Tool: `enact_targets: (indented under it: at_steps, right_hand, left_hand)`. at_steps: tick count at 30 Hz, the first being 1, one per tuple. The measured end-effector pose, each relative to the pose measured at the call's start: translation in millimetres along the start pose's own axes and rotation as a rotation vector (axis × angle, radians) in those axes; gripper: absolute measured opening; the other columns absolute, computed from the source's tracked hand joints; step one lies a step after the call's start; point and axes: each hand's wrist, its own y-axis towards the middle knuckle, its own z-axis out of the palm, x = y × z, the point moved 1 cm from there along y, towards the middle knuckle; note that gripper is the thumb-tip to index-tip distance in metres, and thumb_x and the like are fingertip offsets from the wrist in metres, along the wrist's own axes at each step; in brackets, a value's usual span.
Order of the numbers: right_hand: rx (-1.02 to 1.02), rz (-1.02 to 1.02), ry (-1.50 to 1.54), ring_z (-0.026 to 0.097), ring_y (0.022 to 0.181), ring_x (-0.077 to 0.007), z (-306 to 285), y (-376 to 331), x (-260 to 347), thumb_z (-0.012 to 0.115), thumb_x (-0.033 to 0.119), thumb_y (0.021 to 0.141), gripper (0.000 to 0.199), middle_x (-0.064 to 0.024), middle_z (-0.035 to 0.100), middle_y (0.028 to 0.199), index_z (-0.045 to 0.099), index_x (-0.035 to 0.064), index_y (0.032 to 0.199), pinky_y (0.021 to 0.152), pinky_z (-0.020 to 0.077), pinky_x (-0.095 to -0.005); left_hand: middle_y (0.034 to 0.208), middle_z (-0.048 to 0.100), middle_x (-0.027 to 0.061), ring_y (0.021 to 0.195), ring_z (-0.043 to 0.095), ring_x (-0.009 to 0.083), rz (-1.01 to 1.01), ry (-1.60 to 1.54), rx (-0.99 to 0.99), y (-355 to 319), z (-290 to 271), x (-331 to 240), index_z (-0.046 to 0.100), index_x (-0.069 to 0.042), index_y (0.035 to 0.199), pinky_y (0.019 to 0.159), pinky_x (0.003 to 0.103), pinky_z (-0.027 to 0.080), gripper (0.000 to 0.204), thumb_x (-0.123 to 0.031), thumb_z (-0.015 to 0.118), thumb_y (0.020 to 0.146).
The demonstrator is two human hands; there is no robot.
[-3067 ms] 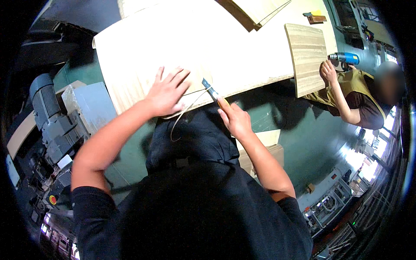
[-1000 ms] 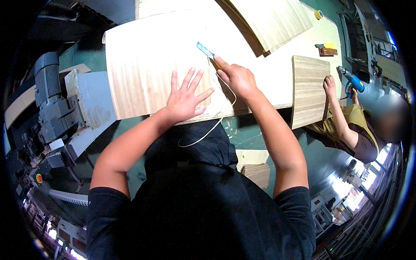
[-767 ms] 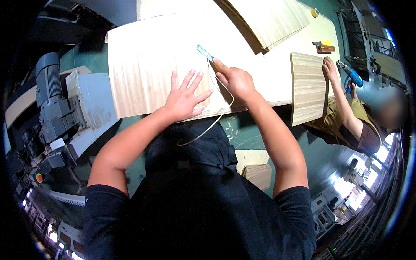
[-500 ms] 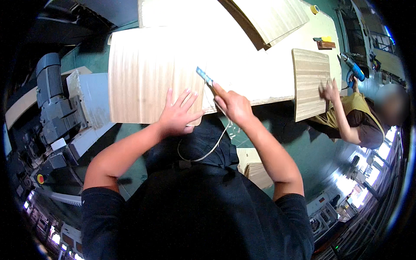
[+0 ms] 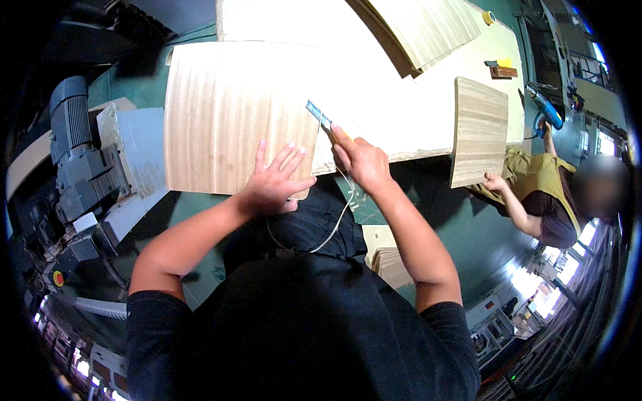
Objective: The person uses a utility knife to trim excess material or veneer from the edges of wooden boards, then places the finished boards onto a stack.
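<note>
Head view: the left hand [image 5: 275, 182] lies flat, fingers spread wide, pressing on the near edge of the pale striped wood veneer sheet [image 5: 234, 113], which rests on the light table [image 5: 414, 100] and overhangs its near edge. The right hand [image 5: 361, 160] is curled tight around the blue-bladed slim cutting tool [image 5: 319, 116], whose tip touches the veneer sheet's right edge. A thin pale cord [image 5: 331, 227] hangs from under that hand toward the person's dark shirt. Along the table's right edge, a co-worker's hand [image 5: 495, 182] grips the lower end of a second striped veneer panel [image 5: 478, 137]; a blue power tool [image 5: 545, 110] sits in their other hand.
</note>
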Motion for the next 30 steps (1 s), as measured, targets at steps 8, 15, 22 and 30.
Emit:
enact_targets:
  at_steps: [8,15,22,30]
  right_hand:
    - [-0.074,0.008,0.003,0.074,0.079,-0.0379,-25.4,87.2,-9.5,0.063,0.038,0.107,0.050,-0.0173,0.072,0.085,0.058,0.0324,0.156,0.073,0.0589,-0.0504]
    - [-0.047,0.002,0.059,0.073,0.080,-0.0395,-15.0,75.1,-15.9,0.061,0.038,0.106,0.053,-0.0178,0.071,0.084,0.053,0.0378,0.158,0.073,0.0593,-0.0519]
    - [0.021,-0.020,0.045,0.073,0.075,-0.0404,-3.6,20.2,-26.5,0.061,0.041,0.106,0.052,-0.0183,0.070,0.084,0.055,0.0367,0.157,0.070,0.0594,-0.0524]
    - [-0.007,-0.015,-0.091,0.073,0.079,-0.0353,-36.9,80.9,-41.3,0.064,0.038,0.107,0.049,-0.0135,0.072,0.086,0.059,0.0359,0.155,0.074,0.0592,-0.0484]
  left_hand:
    - [0.167,0.042,0.0190,0.157,0.036,0.0407,-0.024,-0.037,0.077,-0.3,-2.6,1.2,0.072,-0.039,0.136,0.117,0.087,0.014,0.075,-0.047,0.092,0.064]
    - [0.169,0.040,0.0192,0.159,0.032,0.0411,-0.016,-0.056,0.049,2.9,0.8,3.1,0.072,-0.038,0.137,0.118,0.087,0.010,0.075,-0.049,0.090,0.065]
    - [0.168,0.041,0.0183,0.160,0.031,0.0401,-0.034,-0.047,0.067,3.1,-0.8,2.8,0.072,-0.038,0.137,0.118,0.086,0.010,0.074,-0.048,0.090,0.065]
    - [0.167,0.043,0.0178,0.160,0.032,0.0383,-0.039,-0.040,0.101,4.4,-4.3,1.5,0.072,-0.038,0.135,0.118,0.086,0.012,0.071,-0.047,0.089,0.067]
